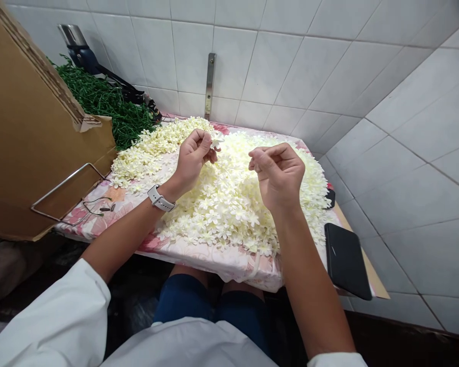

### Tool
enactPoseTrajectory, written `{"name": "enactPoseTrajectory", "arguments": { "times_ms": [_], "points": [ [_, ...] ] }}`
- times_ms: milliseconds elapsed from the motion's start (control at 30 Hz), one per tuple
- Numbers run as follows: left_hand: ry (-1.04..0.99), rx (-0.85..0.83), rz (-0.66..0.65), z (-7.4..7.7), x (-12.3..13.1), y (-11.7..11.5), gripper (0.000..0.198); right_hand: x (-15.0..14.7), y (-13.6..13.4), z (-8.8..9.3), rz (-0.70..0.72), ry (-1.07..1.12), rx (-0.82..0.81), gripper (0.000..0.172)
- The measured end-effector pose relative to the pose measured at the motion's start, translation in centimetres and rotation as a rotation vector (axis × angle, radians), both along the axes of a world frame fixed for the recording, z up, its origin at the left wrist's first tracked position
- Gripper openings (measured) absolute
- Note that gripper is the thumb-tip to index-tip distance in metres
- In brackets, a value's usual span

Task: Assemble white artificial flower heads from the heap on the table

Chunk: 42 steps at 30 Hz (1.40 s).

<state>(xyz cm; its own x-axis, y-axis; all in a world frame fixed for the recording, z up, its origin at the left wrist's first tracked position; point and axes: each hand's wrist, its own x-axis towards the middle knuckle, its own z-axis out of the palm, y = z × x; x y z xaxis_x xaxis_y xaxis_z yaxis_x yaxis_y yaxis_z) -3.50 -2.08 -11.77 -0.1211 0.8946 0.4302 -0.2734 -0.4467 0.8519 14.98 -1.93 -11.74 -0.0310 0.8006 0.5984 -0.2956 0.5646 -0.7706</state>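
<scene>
Over heaped cream artificial blossoms [229, 204], the left hand [192, 158] is pinching one blossom [215, 143]. The right hand [278, 176] is pressing its fingertips together, apparently empty.

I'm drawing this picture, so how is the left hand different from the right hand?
The left hand pinches a small cream flower at its fingertips, but the right hand shows no flower between its fingers. The left wrist wears a pale grey watch, while the right wrist is bare. Both hands are raised over a heap of cream flowers, with fingers curled into a pinch.
</scene>
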Motion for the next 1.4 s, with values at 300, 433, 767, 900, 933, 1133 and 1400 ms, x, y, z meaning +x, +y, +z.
{"name": "enactPoseTrajectory", "arguments": {
  "times_ms": [300,433,767,900,933,1133,1400],
  "points": [
    [0.138,0.108,-0.024,-0.5,0.5,-0.2,0.042,-0.2,0.2,-1.1,-0.258,-0.259,0.263,0.025],
    [0.141,0.110,-0.019,-0.3,0.5,-0.4,0.044,-0.1,0.0,-1.0,-0.334,-0.366,0.358,0.016],
    [0.287,0.195,-0.049,0.0,0.7,-1.1,0.039,0.6,0.6,-0.8,-0.607,-0.533,0.444,0.011],
    [0.407,0.244,0.002,-0.4,0.6,-1.2,0.034,0.6,0.3,-0.6,-0.624,-0.566,0.423,0.026],
    [0.434,0.257,0.017,-0.5,0.6,-1.2,0.032,0.6,0.1,-0.5,-0.568,-0.560,0.398,0.027],
    [0.522,0.336,0.066,-1.1,0.5,-1.1,0.026,0.3,-0.9,0.1,-0.290,-0.565,0.259,0.018],
    [0.511,0.328,0.212,-0.9,0.4,-0.8,0.031,0.5,0.0,-0.4,-0.536,-0.415,0.290,0.015]
  ]
}}
